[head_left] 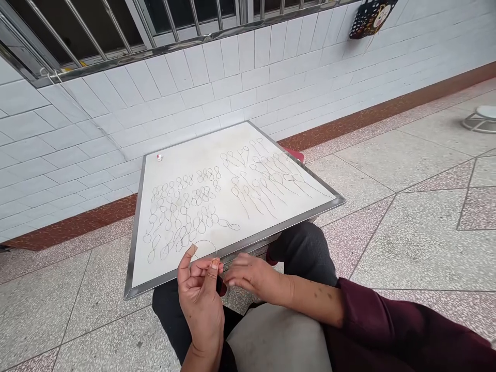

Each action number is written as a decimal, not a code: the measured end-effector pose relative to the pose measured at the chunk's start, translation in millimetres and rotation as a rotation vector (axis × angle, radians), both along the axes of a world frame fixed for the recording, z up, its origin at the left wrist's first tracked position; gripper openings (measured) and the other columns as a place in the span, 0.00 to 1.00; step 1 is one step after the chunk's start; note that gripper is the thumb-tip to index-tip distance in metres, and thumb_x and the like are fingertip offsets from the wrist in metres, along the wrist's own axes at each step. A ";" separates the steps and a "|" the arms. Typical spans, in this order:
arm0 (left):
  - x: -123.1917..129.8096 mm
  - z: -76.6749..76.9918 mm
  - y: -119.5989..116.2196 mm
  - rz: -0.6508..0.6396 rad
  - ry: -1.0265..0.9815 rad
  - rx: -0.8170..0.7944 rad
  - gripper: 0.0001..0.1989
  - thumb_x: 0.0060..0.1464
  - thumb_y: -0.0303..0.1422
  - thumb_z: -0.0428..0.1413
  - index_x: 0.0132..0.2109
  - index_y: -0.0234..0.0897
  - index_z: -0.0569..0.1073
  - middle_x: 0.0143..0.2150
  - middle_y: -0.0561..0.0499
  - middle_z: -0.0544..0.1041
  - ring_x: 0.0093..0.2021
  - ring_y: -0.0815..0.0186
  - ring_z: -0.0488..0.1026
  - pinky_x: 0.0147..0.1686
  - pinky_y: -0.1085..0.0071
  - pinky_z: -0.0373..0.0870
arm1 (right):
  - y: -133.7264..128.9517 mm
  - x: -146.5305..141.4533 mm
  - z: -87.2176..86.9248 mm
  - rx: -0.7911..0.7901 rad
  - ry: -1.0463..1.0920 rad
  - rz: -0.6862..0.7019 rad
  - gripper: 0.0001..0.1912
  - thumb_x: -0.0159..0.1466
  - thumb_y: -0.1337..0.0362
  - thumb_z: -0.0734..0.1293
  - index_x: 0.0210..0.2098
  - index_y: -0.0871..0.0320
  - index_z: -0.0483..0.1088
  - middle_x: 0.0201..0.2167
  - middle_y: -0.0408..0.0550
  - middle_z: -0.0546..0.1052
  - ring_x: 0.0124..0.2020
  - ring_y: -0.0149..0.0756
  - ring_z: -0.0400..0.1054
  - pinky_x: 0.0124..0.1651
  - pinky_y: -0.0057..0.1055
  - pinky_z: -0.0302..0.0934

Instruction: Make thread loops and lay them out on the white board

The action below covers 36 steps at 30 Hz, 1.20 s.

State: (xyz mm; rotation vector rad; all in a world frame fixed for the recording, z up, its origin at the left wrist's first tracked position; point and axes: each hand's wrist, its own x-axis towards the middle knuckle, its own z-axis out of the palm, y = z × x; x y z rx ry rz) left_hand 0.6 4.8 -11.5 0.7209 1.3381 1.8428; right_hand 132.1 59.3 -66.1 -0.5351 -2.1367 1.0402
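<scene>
My left hand point(202, 289) is over the table's near edge, thumb and index finger pinched on a thin wire loop point(209, 242). A tan bandage or tape point(192, 250) wraps one raised fingertip of that hand. Just to its right is my right hand point(246, 275), palm down with fingers curled together; whether anything is between them is hidden. On the white table point(201, 142) lie rows of figure-eight wire pieces point(182, 206) at the left and several single loops with long tails point(258, 191) at the right.
A small white and red object point(160, 157) sits at the table's far left corner. Beyond the table stands a tiled wall point(217, 77) with a barred window. A patterned bag point(372, 19) hangs at the upper right, and a round stool point(484, 118) stands at the far right.
</scene>
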 end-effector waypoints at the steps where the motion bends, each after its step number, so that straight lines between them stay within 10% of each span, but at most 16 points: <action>1: 1.1 1.8 -1.7 -0.006 0.034 0.000 0.29 0.51 0.32 0.68 0.59 0.43 0.71 0.31 0.57 0.77 0.32 0.70 0.75 0.39 0.72 0.74 | 1.0 3.1 6.1 -0.063 0.035 -0.063 0.14 0.73 0.57 0.59 0.39 0.55 0.73 0.35 0.49 0.77 0.39 0.40 0.69 0.45 0.37 0.64; 5: 5.5 3.2 -5.4 -0.047 0.108 -0.027 0.29 0.52 0.33 0.67 0.60 0.44 0.70 0.31 0.57 0.77 0.32 0.69 0.75 0.36 0.74 0.74 | 4.6 11.6 41.7 -0.428 0.103 -0.174 0.15 0.73 0.54 0.59 0.38 0.56 0.68 0.29 0.43 0.73 0.29 0.31 0.65 0.33 0.29 0.61; 11: 7.7 -4.1 -7.8 -0.052 0.183 -0.054 0.30 0.52 0.32 0.67 0.61 0.44 0.70 0.32 0.57 0.76 0.36 0.68 0.77 0.43 0.70 0.75 | 10.0 10.0 73.6 -0.519 0.029 -0.232 0.14 0.68 0.54 0.65 0.33 0.57 0.68 0.25 0.39 0.70 0.25 0.28 0.59 0.27 0.24 0.54; 36: -2.6 3.3 -5.0 -0.323 0.065 -0.161 0.32 0.52 0.33 0.67 0.62 0.45 0.68 0.35 0.54 0.81 0.39 0.67 0.79 0.48 0.66 0.76 | 11.4 5.0 64.8 -0.552 0.077 -0.225 0.07 0.65 0.65 0.66 0.30 0.57 0.66 0.23 0.38 0.73 0.25 0.29 0.66 0.31 0.25 0.60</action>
